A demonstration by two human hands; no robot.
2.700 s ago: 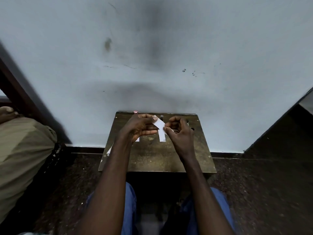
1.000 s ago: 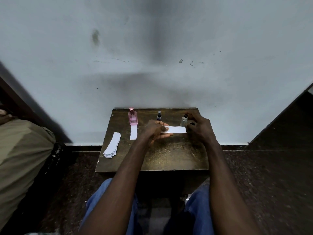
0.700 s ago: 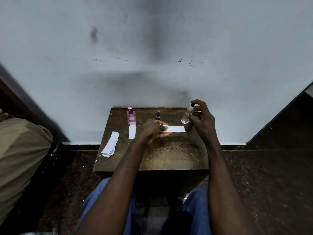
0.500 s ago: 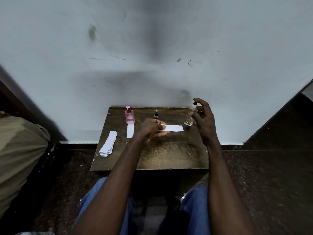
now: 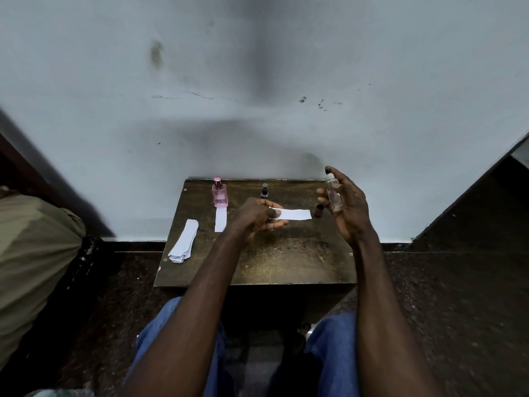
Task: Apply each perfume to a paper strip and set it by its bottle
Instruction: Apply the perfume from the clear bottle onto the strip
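Three perfume bottles belong to this job. Two stand at the back of the worn brown wooden surface [image 5: 257, 262]: a square pink glass bottle [image 5: 219, 196] and a small dark spray bottle [image 5: 264, 191]. The third, a slim clear glass bottle with a dark spray head [image 5: 333, 193], is off the surface, clasped upright in the right grip [image 5: 350, 209] with fingers curled round it. The left grip [image 5: 256, 217] pinches one end of a white paper strip [image 5: 296, 214], holding it level so its free end points toward the clear bottle, near it but apart. Another flat white strip [image 5: 220, 222] lies touching the pink bottle's foot, so that scent looks finished. A loose stack of spare white strips [image 5: 184, 242] sits at the surface's left edge.

Which way the nozzle faces cannot be read. If it points away from the paper, the mist would miss and wet the surface or the fingers instead. Pinched at one end only, the strip may sag or flutter under the spray. A small brown cap [image 5: 319, 210] stands just beside the strip's free end, and a lowering hand could knock it over. The dark bottle has no strip, so a wet strip set midway could be credited to the wrong scent.

The dark bottle's base is hidden behind the left grip. The clear bottle's liquid level is hard to judge. An olive cloth bundle [image 5: 31, 253] is cut off at the left.
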